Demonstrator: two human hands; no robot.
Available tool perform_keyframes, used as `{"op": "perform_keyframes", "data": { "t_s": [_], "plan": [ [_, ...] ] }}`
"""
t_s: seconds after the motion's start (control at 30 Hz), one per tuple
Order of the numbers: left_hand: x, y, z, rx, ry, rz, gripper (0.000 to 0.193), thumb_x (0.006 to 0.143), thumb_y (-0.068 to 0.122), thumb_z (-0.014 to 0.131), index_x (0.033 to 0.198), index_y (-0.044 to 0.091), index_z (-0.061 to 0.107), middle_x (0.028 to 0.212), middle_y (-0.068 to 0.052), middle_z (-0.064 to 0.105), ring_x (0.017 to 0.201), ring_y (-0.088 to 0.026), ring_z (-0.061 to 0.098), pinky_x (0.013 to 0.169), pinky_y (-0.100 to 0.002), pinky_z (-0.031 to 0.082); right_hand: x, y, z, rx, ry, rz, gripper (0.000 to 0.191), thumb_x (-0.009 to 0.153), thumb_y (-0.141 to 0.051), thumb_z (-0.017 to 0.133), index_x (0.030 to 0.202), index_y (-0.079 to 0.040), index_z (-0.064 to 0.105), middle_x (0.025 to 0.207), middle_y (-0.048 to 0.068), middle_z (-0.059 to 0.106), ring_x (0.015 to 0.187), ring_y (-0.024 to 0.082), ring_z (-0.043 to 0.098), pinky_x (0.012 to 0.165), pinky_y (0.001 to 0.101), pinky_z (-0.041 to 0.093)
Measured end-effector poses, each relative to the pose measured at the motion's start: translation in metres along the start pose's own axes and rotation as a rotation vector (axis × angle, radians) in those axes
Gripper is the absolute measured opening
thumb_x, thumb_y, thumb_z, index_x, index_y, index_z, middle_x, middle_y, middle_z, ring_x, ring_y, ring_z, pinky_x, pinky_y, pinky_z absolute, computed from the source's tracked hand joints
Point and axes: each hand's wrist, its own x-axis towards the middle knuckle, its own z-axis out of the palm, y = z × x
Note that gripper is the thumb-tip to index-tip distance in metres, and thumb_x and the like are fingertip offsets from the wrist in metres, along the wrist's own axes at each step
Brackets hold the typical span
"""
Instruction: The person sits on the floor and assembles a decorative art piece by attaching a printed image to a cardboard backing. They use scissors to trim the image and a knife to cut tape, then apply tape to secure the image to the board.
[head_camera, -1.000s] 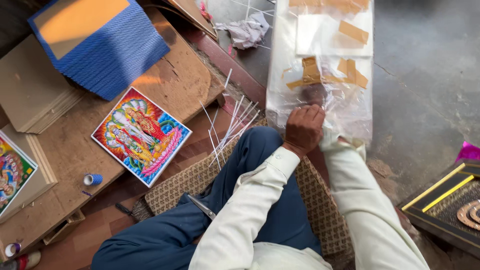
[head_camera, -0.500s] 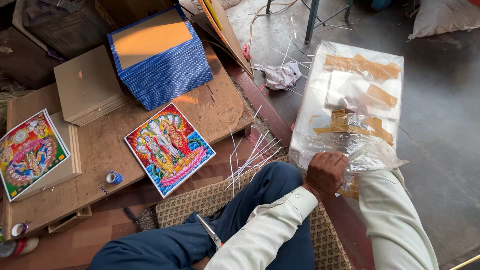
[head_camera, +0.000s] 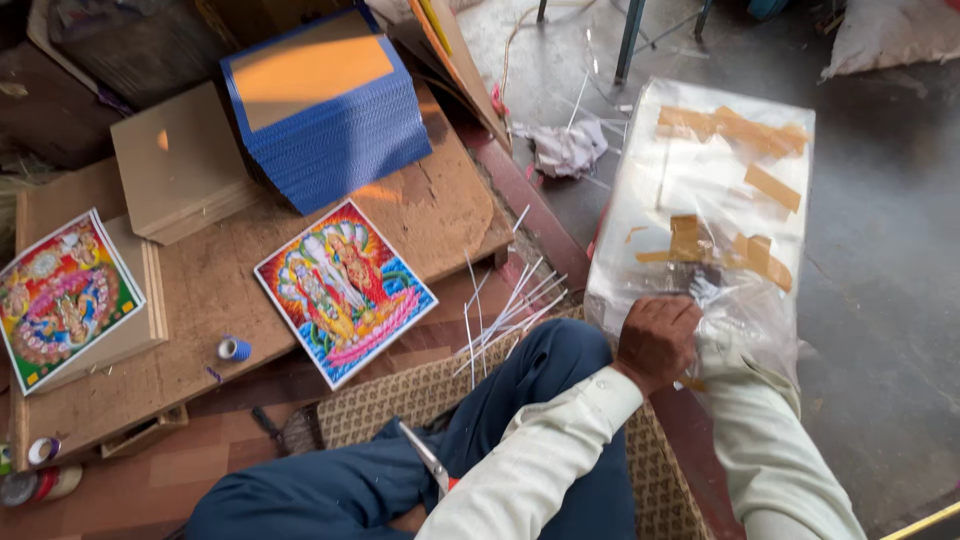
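Note:
My left hand (head_camera: 655, 340) is closed on the crumpled near end of a large clear plastic-wrapped package (head_camera: 715, 190) that lies on the grey floor and is patched with brown tape strips. My left arm in a cream sleeve crosses over my blue-trousered knee to reach it. My right sleeve (head_camera: 760, 440) runs up to the same end of the package, and the right hand is hidden under the plastic. Scissors (head_camera: 425, 460) lie on my lap.
A low wooden board (head_camera: 200, 290) holds a colourful religious print (head_camera: 345, 290), a second print (head_camera: 60, 295) on plywood squares, a stack of blue-edged boards (head_camera: 325, 110) and a small blue tape roll (head_camera: 235, 348). Thin white sticks (head_camera: 500, 310) lie beside my knee. A crumpled rag (head_camera: 565, 145) sits on the floor.
The view has swung so that the wooden board and its prints show more fully. My left hand stays clenched on the near end of the plastic package.

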Motion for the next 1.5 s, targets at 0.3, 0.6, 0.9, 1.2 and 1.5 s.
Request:
{"op": "perform_keyframes", "data": {
  "t_s": [0.3,0.6,0.9,1.2,1.5],
  "plan": [
    [0.007,0.017,-0.027,-0.109,0.011,-0.035,0.031,0.087,0.014,0.070,0.116,0.005,0.070,0.123,-0.012,0.069,0.114,-0.032,0.067,0.107,-0.045,0.049,-0.220,-0.023,-0.055,0.062,0.050,-0.293,0.024,0.089,-0.018,0.077,0.106,-0.003,0.068,0.098,0.016,0.069,0.085,0.033,0.068,0.082,0.0440,0.055],
    [-0.041,0.031,-0.161,-0.470,0.240,-0.743,0.047,0.090,0.032,0.072,0.126,0.001,0.064,0.125,-0.014,0.066,0.112,-0.025,0.064,0.094,-0.040,0.053,-0.252,-0.206,-0.159,0.159,-0.259,-0.157,0.005,0.080,-0.010,0.073,0.083,-0.007,0.072,0.082,0.008,0.073,0.066,0.024,0.075,0.061,0.0353,0.057],
    [-0.075,-0.024,-0.300,-0.871,-0.530,-1.109,0.029,0.086,0.010,0.075,0.114,0.003,0.069,0.091,-0.008,0.076,0.074,-0.014,0.072,0.062,-0.028,0.056,-0.343,-0.333,-0.167,0.294,-0.734,-0.934,0.017,0.078,-0.012,0.079,0.092,-0.008,0.070,0.098,0.010,0.073,0.081,0.032,0.071,0.067,0.0431,0.056],
    [-0.078,-0.015,-0.416,-0.501,0.130,-0.694,0.015,0.097,0.004,0.067,0.108,0.000,0.077,0.083,-0.005,0.073,0.071,-0.009,0.065,0.064,-0.027,0.055,-0.354,-0.320,-0.119,0.560,-0.187,-0.456,0.064,0.088,-0.013,0.076,0.143,0.004,0.049,0.147,0.023,0.055,0.137,0.035,0.054,0.115,0.0437,0.042],
    [-0.103,-0.103,-0.482,-0.438,0.717,-0.618,0.031,0.096,0.006,0.068,0.126,0.003,0.069,0.102,-0.004,0.074,0.083,-0.011,0.071,0.066,-0.024,0.057,-0.299,-0.310,0.024,1.046,-0.972,0.274,0.037,0.095,-0.012,0.069,0.129,0.003,0.063,0.104,0.013,0.073,0.084,0.019,0.073,0.066,0.0286,0.056]
  ]
}}
